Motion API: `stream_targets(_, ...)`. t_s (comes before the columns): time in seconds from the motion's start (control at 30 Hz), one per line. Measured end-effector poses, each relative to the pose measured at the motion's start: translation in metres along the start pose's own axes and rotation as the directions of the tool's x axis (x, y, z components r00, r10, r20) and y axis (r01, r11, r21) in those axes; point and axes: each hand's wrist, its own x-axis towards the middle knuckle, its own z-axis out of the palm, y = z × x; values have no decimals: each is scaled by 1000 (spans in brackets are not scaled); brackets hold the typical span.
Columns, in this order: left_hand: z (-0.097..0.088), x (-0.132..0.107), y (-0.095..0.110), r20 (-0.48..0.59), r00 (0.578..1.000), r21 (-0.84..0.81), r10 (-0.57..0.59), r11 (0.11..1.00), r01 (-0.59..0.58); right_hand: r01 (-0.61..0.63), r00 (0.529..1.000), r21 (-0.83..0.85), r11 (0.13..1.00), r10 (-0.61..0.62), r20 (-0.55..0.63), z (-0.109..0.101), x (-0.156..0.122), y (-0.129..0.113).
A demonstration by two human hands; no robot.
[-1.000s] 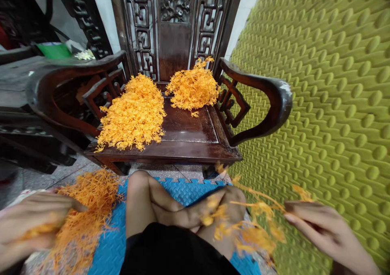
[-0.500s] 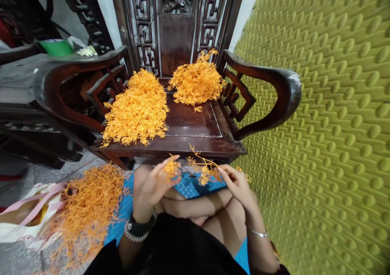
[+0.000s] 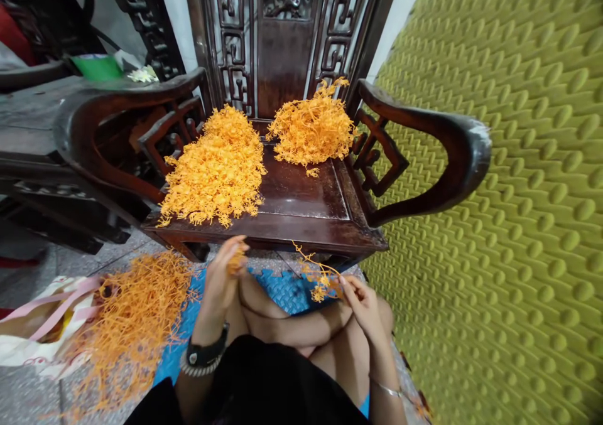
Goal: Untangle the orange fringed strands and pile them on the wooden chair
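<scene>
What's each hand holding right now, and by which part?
Left hand pinches a small orange tuft, mostly covering it; right hand holds an orange sprig by its right end.

The orange bit [image 3: 235,263] in the left hand [image 3: 221,282] is blurred. The bag [image 3: 28,334] runs off the left edge.

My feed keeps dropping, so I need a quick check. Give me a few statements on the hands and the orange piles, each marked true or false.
1. The chair seat bears two orange heaps, a larger left pile and a smaller right pile. True.
2. The left hand is empty. False: it pinches a small orange piece.
3. The right hand holds a sprig of orange strands. True.
4. The floor pile lies to the person's right. False: it lies to their left, beside a bag.
</scene>
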Motion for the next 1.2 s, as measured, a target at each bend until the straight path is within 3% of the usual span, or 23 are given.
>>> stream_targets(0.03,-14,3,5,-149,969,102,195,978,-181,-6,1000,7,1000,6,3,1,-1,0)
stream_targets(0.1,-41,11,18,-328,804,316,495,860,-400,-18,1000,20,1000,18,6,3,-1,1)
stream_targets(0.13,-51,16,28,-342,731,409,590,794,-450,-24,1000,26,999,24,8,4,-1,1)
stream_targets(0.23,-57,36,67,-145,593,656,792,526,-542,-40,999,48,998,39,21,5,3,0)
stream_targets(0.3,-43,58,97,65,490,787,869,258,-561,-46,999,75,996,44,30,7,5,-1)
stream_targets(0.33,-34,72,112,174,459,829,871,122,-545,-47,999,91,995,44,32,9,7,-1)
stream_targets(0.37,-23,87,125,279,451,851,848,-1,-525,-49,998,108,993,46,32,11,8,-2)
stream_targets(0.43,-5,119,147,462,501,848,732,-200,-490,-56,998,143,988,52,31,17,10,-4)
stream_targets(0.53,10,165,160,586,625,809,515,-341,-478,-78,997,197,977,73,36,27,11,-7)
stream_targets(0.6,11,184,159,576,687,816,442,-347,-462,-95,995,230,969,88,40,32,10,-11)
stream_targets(0.67,10,189,156,568,691,822,448,-347,-451,-111,994,260,959,103,43,34,8,-15)
stream_targets(0.77,14,170,152,610,601,792,516,-375,-482,-129,992,300,945,119,51,33,4,-22)
stream_targets(0.87,32,124,138,710,519,695,477,-354,-626,-130,991,335,933,118,57,31,1,-32)
stream_targets(0.97,51,66,99,852,476,511,218,-148,-847,-120,992,365,923,103,66,33,0,-44)
stream_targets(1.03,57,32,59,870,476,475,129,38,-879,-108,994,387,916,90,65,37,1,-54)
stream_targets(1.1,55,9,16,832,537,502,142,218,-837,-94,995,407,908,73,66,44,1,-63)
stream_targets(1.2,49,-6,-34,688,682,511,248,503,-698,-83,994,426,901,46,97,52,-1,-76)
